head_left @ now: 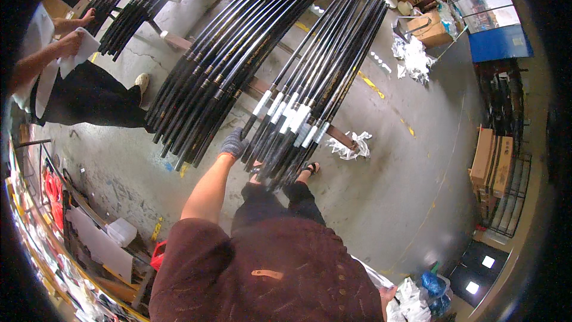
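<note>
In a grey glove, my left hand [234, 143] is closed around the lower end of a black pole [255, 116] at the left side of the nearer bundle. White bands [292, 118] wrap several poles there near their lower ends. To the left, a larger bundle of black poles [220, 71] lies across the same support. My right hand [388, 294] shows only in part at the lower right, beside white plastic [410, 303]. Its fingers are mostly hidden, so what it holds is unclear.
A co-worker's hand [72, 43] holds a white cloth [88, 45] at the left, near more black poles [122, 24]. Crumpled white plastic [351, 146] lies by the support beam [339, 135]. Cardboard boxes [491, 158] stand at the right; a cluttered shelf curves along the lower left.
</note>
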Motion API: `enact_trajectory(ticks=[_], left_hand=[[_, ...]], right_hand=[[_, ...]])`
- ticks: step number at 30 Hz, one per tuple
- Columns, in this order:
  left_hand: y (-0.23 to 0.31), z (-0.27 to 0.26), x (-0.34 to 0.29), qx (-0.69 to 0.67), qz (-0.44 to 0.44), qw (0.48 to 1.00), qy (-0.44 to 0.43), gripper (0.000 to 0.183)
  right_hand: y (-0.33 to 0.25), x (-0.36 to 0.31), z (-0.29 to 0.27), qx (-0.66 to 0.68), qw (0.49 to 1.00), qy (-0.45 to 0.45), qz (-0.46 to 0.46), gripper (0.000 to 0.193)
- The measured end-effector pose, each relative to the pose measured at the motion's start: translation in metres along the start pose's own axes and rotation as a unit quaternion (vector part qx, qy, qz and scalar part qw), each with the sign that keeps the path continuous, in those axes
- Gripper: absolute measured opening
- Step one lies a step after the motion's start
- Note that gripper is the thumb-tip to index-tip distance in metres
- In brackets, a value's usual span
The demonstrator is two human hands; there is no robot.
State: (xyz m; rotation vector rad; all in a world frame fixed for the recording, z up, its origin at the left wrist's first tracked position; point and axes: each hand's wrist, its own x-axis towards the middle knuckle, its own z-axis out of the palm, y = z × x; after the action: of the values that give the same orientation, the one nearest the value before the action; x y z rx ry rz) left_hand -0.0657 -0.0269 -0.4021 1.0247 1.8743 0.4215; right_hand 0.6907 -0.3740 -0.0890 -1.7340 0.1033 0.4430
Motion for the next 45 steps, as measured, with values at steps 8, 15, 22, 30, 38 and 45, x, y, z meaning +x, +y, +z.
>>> enact_trajectory(ticks=[8,15,22,30,38,45], left_hand=[[0.079,-0.093,-0.081,-0.308,0.01,0.941,-0.14,0.033],[0.204,-0.13,-0.116,-0.472,0.164,0.825,-0.263,0.055],[0.302,-0.132,-0.16,-0.531,0.201,0.736,-0.367,0.049],[0.338,-0.116,-0.183,-0.593,0.241,0.646,-0.416,0.051],[0.346,-0.107,-0.202,-0.657,0.21,0.547,-0.473,0.041],[0.345,-0.098,-0.204,-0.613,0.229,0.62,-0.433,0.041]], right_hand=[[0.029,-0.016,0.172,-0.05,0.982,-0.17,0.07,0.027],[0.033,-0.139,0.369,-0.208,0.869,-0.445,-0.055,0.035],[0.015,-0.288,0.458,-0.33,0.655,-0.598,-0.323,0.019],[-0.011,-0.377,0.445,-0.262,0.567,-0.731,-0.274,0.024],[-0.031,-0.4,0.429,-0.253,0.562,-0.763,-0.195,0.025],[-0.033,-0.399,0.421,-0.259,0.562,-0.722,-0.31,0.02]])
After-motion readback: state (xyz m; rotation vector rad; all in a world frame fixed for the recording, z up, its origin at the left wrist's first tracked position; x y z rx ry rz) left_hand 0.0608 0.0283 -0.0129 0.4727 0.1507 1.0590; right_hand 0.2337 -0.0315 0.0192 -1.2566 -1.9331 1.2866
